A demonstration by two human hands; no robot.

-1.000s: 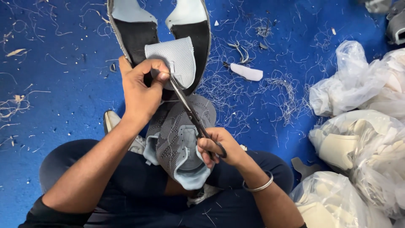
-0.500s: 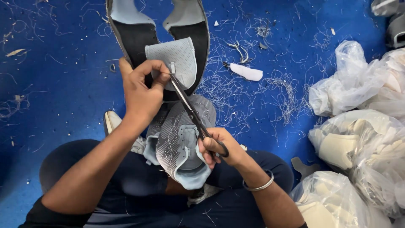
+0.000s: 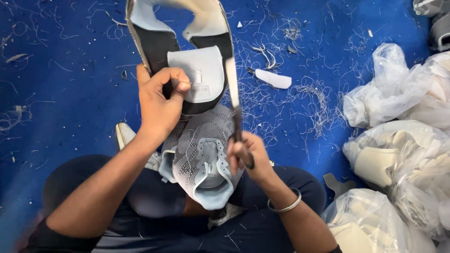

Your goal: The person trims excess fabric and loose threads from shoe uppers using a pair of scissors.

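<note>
- The left hand pinched the grey tongue of a grey knit shoe upper, fingers closed on its edge.
- The upper lay over the person's lap, its heel end raised above the blue floor.
- The right hand gripped the scissors, blades shut and pointing up beside the tongue.
- Plastic bags of pale parts lay to the right.

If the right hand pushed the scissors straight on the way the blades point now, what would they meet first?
The right hand holds the scissors pointing up and away, along the right edge of the shoe upper. Their tips already sit by its dark collar, so they would probably graze that first; depth is unclear, and they might pass onto the blue floor.
</note>
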